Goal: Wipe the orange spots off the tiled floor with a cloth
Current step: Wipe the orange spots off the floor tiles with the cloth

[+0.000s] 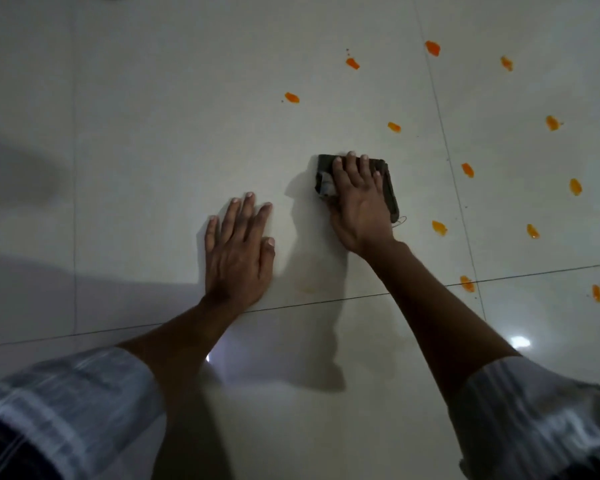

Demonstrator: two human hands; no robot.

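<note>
Head view: the right hand [359, 199] presses flat on the dark cloth [390, 188], fingers spread, not clenched; the left hand [238, 249] rests open on the tiled floor [153, 133]. Many orange spots [439, 227] remain (mostly rightward), so I judge wiping barely begun.

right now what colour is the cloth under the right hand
Dark olive-grey cloth, with a paler patch by the thumb; the head view shows it.

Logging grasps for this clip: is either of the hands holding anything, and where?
The right hand presses flat on the middle of the dark cloth. The left hand rests bare on the floor.
</note>
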